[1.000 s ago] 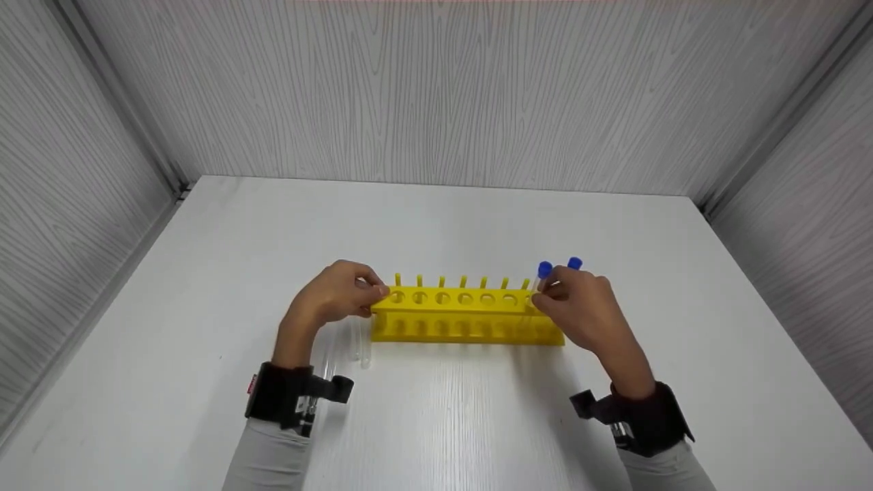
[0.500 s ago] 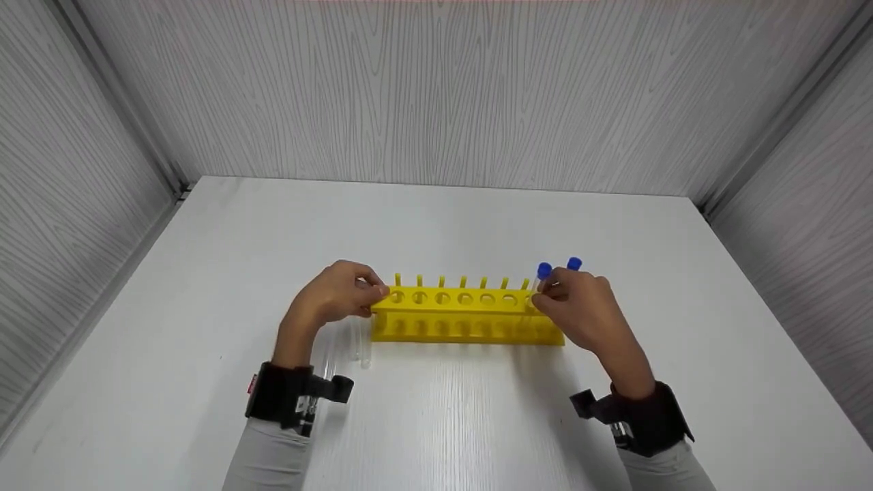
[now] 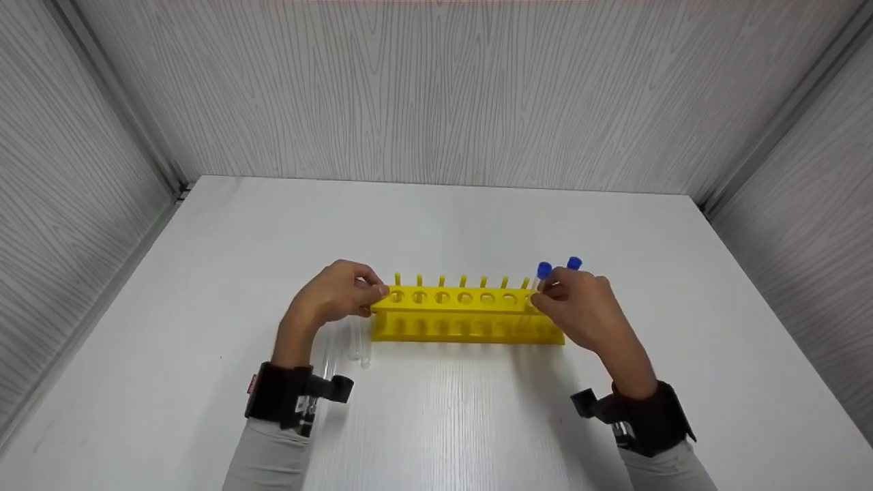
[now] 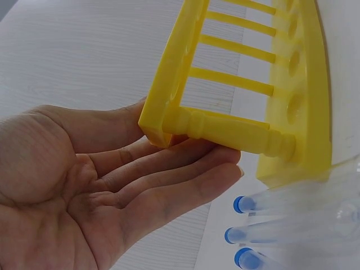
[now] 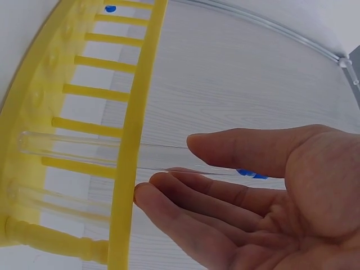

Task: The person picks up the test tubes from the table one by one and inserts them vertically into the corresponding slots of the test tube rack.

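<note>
A yellow test tube rack (image 3: 470, 300) stands in the middle of the table, with a row of holes along its top. My left hand (image 3: 337, 294) holds the rack's left end, thumb on top and fingers below, also seen in the left wrist view. At the right end, my right hand (image 3: 581, 305) pinches a clear test tube (image 5: 169, 156) with a blue cap (image 3: 544, 270). That tube passes down through a rack hole. Another tube (image 5: 62, 202) stands in the end hole beside it; a second blue cap (image 3: 575, 262) shows behind the right hand.
Clear tubes (image 3: 365, 348) lie on the white table (image 3: 436, 232) by the rack's left end, partly under the left arm. Their blue caps (image 4: 243, 204) show in the left wrist view. Grey wood-grain panels (image 3: 436, 88) enclose the back and sides.
</note>
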`<state>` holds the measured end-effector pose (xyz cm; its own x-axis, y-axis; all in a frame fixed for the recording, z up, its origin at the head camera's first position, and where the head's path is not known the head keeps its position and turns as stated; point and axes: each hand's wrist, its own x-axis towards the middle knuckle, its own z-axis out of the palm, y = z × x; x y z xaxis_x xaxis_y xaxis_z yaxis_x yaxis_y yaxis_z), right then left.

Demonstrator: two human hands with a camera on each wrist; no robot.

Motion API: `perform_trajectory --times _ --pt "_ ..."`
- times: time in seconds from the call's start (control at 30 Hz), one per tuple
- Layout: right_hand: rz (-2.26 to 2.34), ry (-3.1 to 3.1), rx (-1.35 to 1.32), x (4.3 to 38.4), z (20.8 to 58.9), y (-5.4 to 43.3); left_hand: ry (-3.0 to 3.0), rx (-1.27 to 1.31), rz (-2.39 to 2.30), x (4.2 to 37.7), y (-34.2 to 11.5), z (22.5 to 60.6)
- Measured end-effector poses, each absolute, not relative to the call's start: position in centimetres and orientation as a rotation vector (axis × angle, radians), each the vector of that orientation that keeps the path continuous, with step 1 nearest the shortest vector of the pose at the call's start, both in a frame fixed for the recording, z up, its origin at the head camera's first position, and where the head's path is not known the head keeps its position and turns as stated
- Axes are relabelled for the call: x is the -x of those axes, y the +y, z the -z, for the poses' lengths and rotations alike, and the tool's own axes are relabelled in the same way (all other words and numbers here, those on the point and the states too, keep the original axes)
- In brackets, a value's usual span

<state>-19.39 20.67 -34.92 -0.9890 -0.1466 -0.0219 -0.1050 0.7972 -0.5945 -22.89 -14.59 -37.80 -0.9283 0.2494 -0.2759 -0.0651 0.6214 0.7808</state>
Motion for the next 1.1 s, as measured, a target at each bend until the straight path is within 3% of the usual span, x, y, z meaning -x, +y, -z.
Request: perform_trajectory --times 1.1 --pt "0.824 2.913 0.273 18.5 33.5 22.1 2.491 -0.145 -1.213 22.8 -14.6 37.8"
